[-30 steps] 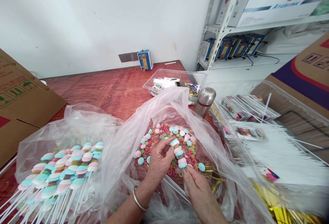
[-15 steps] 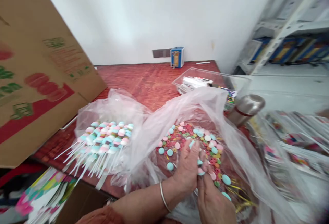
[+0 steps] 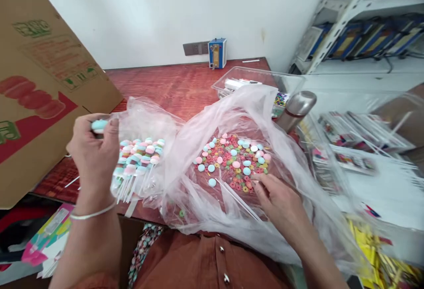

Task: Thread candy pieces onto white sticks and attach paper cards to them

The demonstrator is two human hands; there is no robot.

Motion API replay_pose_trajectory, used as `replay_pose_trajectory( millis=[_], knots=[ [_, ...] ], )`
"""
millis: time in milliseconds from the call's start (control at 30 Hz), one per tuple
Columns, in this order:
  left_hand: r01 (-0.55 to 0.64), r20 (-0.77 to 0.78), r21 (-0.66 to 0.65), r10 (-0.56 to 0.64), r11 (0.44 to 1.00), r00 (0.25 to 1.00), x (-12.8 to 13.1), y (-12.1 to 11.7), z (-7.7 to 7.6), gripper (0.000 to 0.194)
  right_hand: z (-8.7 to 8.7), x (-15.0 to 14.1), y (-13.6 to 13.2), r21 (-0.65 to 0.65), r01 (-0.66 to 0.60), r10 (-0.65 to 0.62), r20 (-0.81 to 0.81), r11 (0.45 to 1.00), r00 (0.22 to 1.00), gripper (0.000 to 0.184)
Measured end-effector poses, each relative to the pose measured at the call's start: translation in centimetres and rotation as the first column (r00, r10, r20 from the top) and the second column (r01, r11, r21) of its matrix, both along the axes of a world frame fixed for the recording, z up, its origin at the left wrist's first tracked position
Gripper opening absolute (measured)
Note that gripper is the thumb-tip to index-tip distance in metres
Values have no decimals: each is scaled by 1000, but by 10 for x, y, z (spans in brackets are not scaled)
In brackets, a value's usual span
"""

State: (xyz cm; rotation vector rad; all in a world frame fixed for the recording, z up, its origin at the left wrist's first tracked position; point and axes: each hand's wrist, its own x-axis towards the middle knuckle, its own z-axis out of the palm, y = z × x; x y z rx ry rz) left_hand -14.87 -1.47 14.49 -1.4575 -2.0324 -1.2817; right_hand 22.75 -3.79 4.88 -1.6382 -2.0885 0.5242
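Observation:
My left hand (image 3: 94,152) is raised at the left, closed around a candy skewer; only its pale blue marshmallow (image 3: 99,126) shows and the rest is hidden. Below and beside it, a bunch of finished marshmallow skewers (image 3: 139,156) lies on clear plastic, white sticks toward me. My right hand (image 3: 281,198) is low over the loose candy, thumb and forefinger drawn together at the edge of the gummy rings (image 3: 240,183). What is between those fingertips is too small to tell. Pink and blue marshmallows (image 3: 247,171) lie scattered among the rings. White sticks (image 3: 240,200) rest in front, left of my right hand.
A clear plastic bag (image 3: 198,125) surrounds the loose candy. Behind stand a clear tub (image 3: 228,74) and a steel flask (image 3: 294,110). A cardboard box (image 3: 49,81) rises at the left. A clear bin (image 3: 357,200) with sticks and packets is at the right.
My hands have parted. The left carried the skewer left and up, above the finished bunch. The right stayed by the loose candy and let go of the skewer. The view has shifted.

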Motion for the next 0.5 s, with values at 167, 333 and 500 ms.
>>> replay_pose_trajectory(
  millis=[167,333,500],
  knots=[
    [-141,-200,-425,59,894,978,-70,16,-52,25,-36,-3,-26,-106,-30,50,188,994,981,21],
    [-86,-190,-281,32,956,981,-75,9,-69,27,-49,-28,-36,-24,-29,35,320,999,947,19],
    [-62,-181,-105,42,993,983,-26,-17,-44,31,-56,-18,-37,-61,-11,20,149,998,989,29]
  ],
)
